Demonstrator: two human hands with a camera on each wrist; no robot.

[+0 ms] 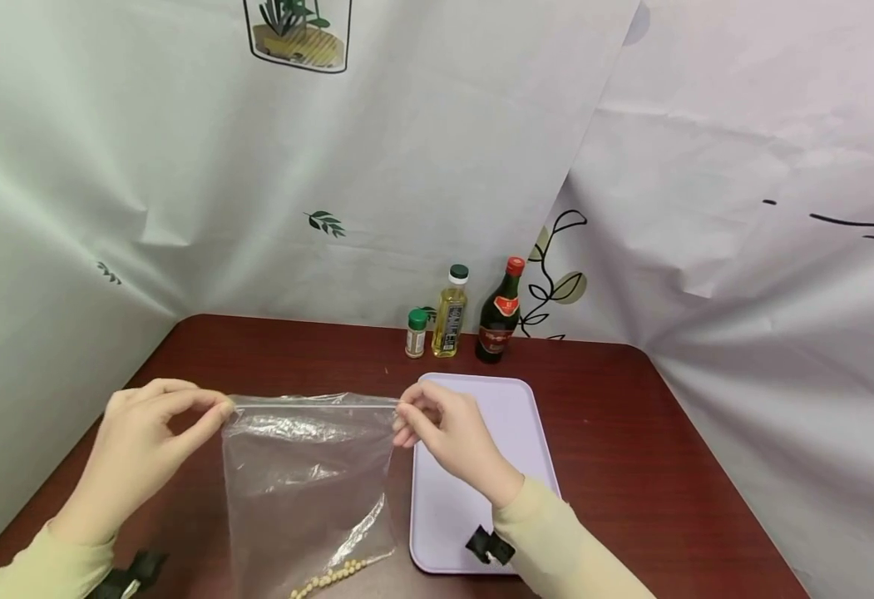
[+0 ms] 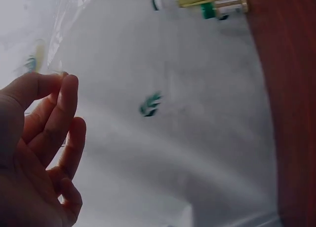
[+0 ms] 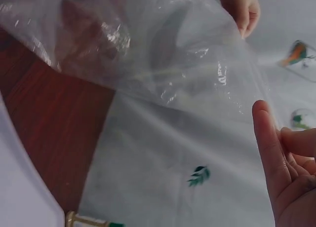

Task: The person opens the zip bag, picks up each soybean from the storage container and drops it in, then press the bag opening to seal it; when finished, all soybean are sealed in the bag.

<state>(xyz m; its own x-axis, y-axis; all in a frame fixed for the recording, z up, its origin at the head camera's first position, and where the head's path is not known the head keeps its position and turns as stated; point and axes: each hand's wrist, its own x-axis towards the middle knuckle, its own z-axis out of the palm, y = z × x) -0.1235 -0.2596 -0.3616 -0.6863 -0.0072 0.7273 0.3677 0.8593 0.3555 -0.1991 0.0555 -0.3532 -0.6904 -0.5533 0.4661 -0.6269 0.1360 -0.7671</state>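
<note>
A clear zip bag (image 1: 309, 482) hangs upright between my two hands, its white zip strip running across the top. Small pale-yellow round pieces (image 1: 332, 574), several of them, lie along its bottom edge. My left hand (image 1: 140, 441) pinches the bag's top left corner between thumb and index finger. At the top right corner, my right hand (image 1: 447, 428) pinches the bag with thumb and fingers. In the left wrist view, thumb and index tips of the left hand (image 2: 47, 123) meet at the plastic. The right wrist view shows the right hand (image 3: 291, 168) at the bag's edge.
A lilac tray (image 1: 481, 466) lies on the dark red table (image 1: 631, 466), partly under the right forearm. Along the back edge stand a small green-capped jar (image 1: 417, 334), an oil bottle (image 1: 450, 316) and a dark red-capped bottle (image 1: 500, 316). A patterned white cloth (image 1: 422, 125) hangs behind.
</note>
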